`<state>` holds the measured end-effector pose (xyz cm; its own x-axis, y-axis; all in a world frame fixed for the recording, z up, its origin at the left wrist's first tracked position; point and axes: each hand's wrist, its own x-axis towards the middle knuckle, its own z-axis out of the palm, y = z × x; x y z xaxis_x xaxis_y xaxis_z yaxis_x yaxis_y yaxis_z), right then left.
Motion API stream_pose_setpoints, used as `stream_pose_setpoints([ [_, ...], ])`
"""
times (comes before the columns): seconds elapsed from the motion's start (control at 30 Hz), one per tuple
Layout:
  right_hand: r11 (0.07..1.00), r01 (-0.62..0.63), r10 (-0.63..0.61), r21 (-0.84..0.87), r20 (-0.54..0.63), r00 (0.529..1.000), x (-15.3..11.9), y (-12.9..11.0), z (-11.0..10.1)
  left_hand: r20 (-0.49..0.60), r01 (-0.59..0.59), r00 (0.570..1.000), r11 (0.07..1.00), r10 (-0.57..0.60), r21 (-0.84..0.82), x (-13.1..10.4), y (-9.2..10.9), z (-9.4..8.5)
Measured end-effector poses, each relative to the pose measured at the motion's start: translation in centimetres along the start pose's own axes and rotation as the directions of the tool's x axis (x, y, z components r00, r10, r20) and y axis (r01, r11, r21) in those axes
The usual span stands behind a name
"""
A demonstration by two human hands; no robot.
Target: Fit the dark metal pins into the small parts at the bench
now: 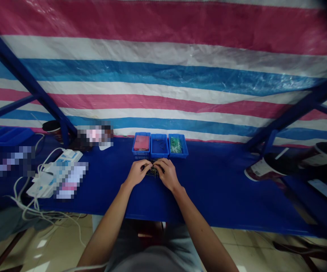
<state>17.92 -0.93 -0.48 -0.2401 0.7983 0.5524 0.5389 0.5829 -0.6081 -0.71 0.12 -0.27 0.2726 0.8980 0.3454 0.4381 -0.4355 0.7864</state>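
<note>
My left hand point(138, 172) and my right hand point(167, 173) meet at the middle of the blue table, fingertips nearly touching. Each has thumb and fingers pinched together; whatever sits between them is too small to make out. Just under the fingertips lies a small pile of thin dark and yellowish strips point(152, 172), partly covered by my hands. Right behind them stand three small blue bins in a row. Flat pinkish-red pieces point(141, 143) fill the left bin, a few thin dark pieces point(161, 145) lie in the middle bin, and green and clear pieces point(176, 145) are in the right bin.
A white power strip point(56, 172) with tangled white cables point(24, 200) lies on the left. Dark tubs point(265, 166) stand at the right, another tub point(51, 126) at the back left. Blue frame posts point(36, 87) slant up on both sides before a striped sheet point(163, 83).
</note>
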Motion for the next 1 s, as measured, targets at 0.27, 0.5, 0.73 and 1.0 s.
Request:
stream_pose_setpoints([
  [0.27,1.000,-0.028,0.028,-0.008,0.012,1.000,0.02,-0.08,-0.01,0.001,-0.008,1.000,1.000,0.008,-0.010,0.02,0.32,-0.09],
  [0.5,0.998,-0.046,0.047,-0.053,0.023,0.999,0.05,-0.19,-0.11,-0.008,-0.015,1.000,1.000,0.015,-0.008,0.03,0.31,-0.05],
  [0.73,0.995,-0.084,0.085,-0.058,0.007,0.996,0.07,-0.15,-0.17,-0.010,-0.004,1.000,1.000,0.003,-0.013,0.07,0.29,-0.08],
  [1.0,0.999,-0.032,0.031,0.018,0.032,0.999,0.03,-0.01,0.09,-0.010,0.007,1.000,1.000,-0.007,-0.009,0.05,-0.01,-0.01],
])
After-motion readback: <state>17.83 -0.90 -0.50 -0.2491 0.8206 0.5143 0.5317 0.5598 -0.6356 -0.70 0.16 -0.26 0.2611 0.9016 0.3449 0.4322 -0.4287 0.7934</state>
